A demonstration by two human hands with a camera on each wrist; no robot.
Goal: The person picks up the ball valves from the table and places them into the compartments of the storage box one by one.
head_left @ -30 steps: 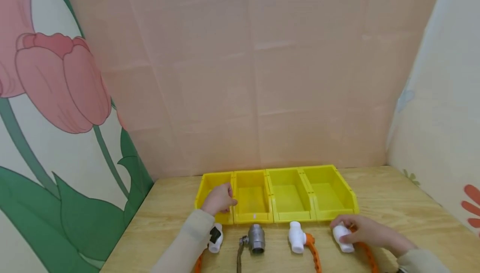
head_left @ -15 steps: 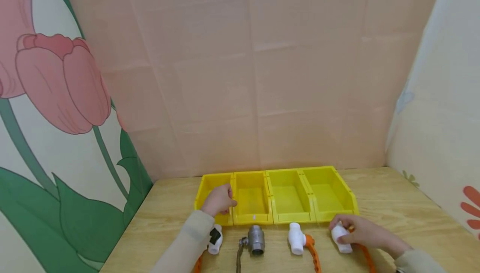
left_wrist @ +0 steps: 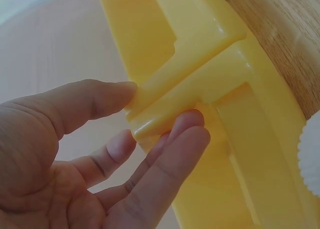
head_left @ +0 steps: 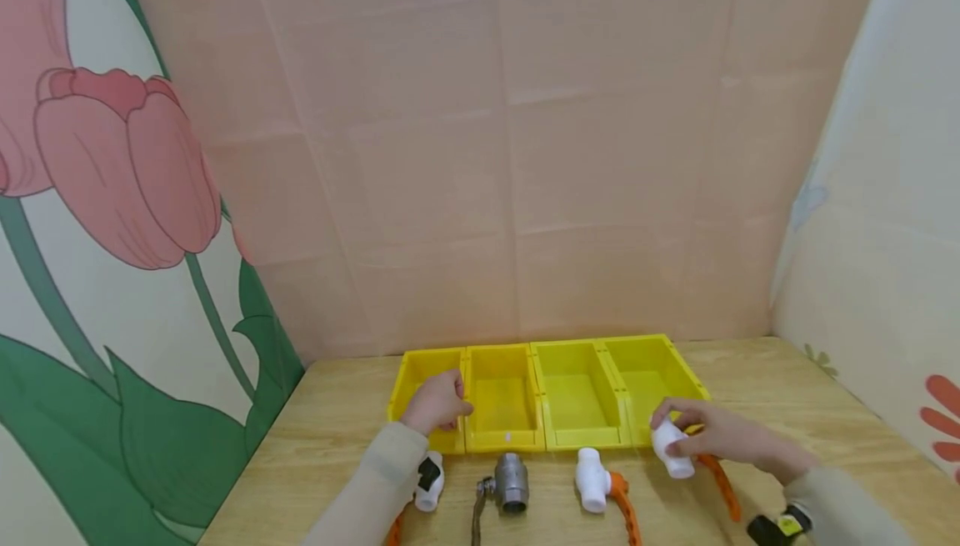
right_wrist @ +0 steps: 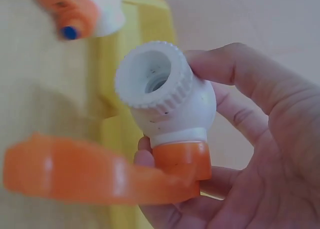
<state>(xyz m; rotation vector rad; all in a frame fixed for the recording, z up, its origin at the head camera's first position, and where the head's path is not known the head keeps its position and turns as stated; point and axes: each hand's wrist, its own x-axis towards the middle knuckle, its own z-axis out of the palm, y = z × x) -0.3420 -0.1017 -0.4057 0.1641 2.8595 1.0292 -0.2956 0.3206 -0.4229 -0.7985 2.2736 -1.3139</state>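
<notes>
In the head view my right hand (head_left: 708, 433) holds a white plastic ball valve (head_left: 673, 448) with an orange lever handle (head_left: 720, 488), raised just before the rightmost yellow bin. The right wrist view shows thumb and fingers round the valve's white body (right_wrist: 200, 106) and orange collar (right_wrist: 182, 159), its ribbed open end facing the camera. My left hand (head_left: 437, 400) is at the leftmost yellow bin (head_left: 397, 396). In the left wrist view its thumb (left_wrist: 107, 96) and fingers (left_wrist: 180, 149) pinch the adjoining walls of two yellow bins (left_wrist: 170, 96).
Along the wooden table (head_left: 337, 413) stand several yellow bins side by side. Before them lie a white valve with a black patch (head_left: 430, 483), a grey metal valve (head_left: 513, 483) and another white valve with an orange handle (head_left: 592, 479). A pinkish sheet (head_left: 510, 154) hangs behind.
My right hand has lifted the white ball valve off the table and moved it slightly toward the rightmost bin. The left hand has stayed at the bins.
</notes>
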